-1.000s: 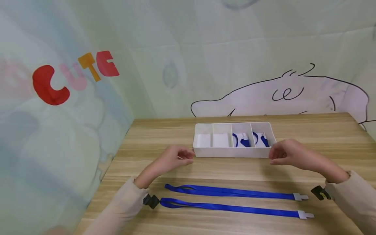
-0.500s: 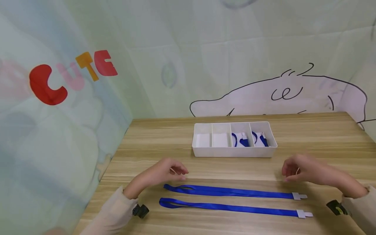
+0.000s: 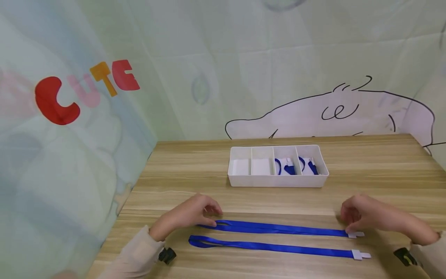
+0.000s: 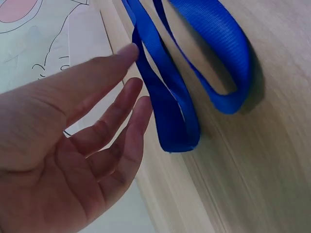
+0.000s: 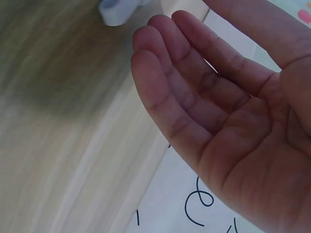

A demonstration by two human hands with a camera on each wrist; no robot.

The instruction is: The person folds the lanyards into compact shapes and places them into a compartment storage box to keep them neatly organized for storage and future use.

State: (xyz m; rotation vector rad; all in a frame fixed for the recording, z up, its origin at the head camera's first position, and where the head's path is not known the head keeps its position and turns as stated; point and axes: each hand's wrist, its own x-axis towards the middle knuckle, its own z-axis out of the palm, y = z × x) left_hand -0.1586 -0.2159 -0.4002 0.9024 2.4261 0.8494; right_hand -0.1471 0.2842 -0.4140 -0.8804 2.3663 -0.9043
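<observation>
Two blue lanyards with white clips lie side by side on the wooden table, the far one point(image 3: 278, 228) and the near one point(image 3: 271, 247). At the loop end of the far lanyard is my left hand point(image 3: 195, 211), its thumb tip overlapping the strap. The left wrist view has relaxed fingers beside that loop point(image 4: 182, 116), not wrapped round it. Over the far lanyard's clip end hovers my right hand point(image 3: 374, 215), with its thumb right at the clip point(image 3: 355, 234). From the right wrist, its fingers point(image 5: 160, 80) look gently bent, with a white clip point(image 5: 116, 10) beyond them.
Behind the lanyards stands a white divided box point(image 3: 275, 181). Blue lanyards point(image 3: 290, 169) sit in its two right compartments; the two left ones hold nothing visible. A printed cloth backdrop point(image 3: 195, 77) rises along the table's back and left edges.
Both hands have moved from beside the white box toward the far lanyard, the left to its loop end and the right to its clip end. The lanyards have stayed in place.
</observation>
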